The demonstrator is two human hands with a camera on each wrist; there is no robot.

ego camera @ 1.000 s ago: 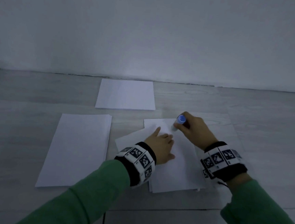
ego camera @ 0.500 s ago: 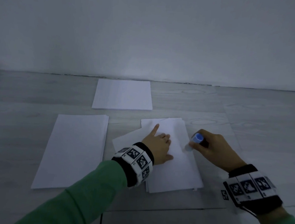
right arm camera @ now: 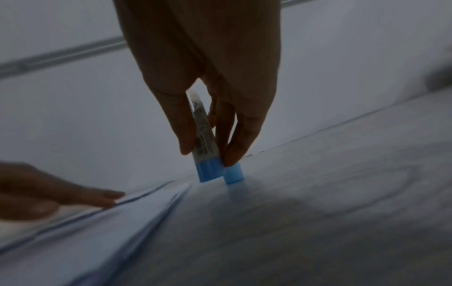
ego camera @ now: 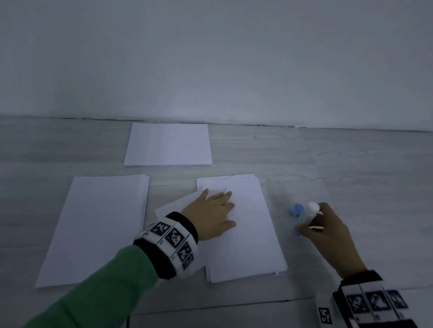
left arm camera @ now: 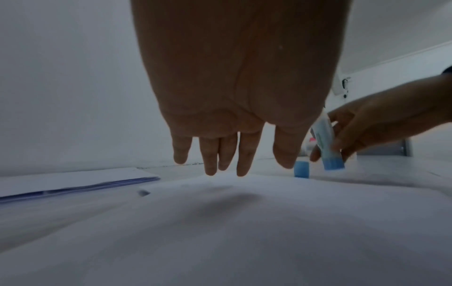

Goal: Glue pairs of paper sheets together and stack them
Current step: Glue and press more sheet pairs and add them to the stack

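Observation:
My left hand (ego camera: 218,207) lies flat with straight fingers on the top white sheet of the middle paper pile (ego camera: 246,234); in the left wrist view its fingers (left arm camera: 212,154) point down at the sheet (left arm camera: 244,222). My right hand (ego camera: 317,225) pinches the glue stick (ego camera: 307,219) between thumb and fingers, just right of the pile. The glue stick (right arm camera: 204,139) stands nearly upright, blue end down, close above the floor. Its loose blue cap (right arm camera: 233,175) stands on the floor right beside it, and shows as the cap (ego camera: 296,210) and the cap (left arm camera: 302,169).
A second white paper stack (ego camera: 99,229) lies on the floor to the left, a third stack (ego camera: 168,144) farther off near the wall (ego camera: 219,59). The floor (ego camera: 365,182) is pale wood-grain. A cable trails from my right wrist band (ego camera: 370,305).
My right hand has carried the glue stick off the sheet to the right, turned it blue end down and brought it beside the cap. My left hand stays on the sheet.

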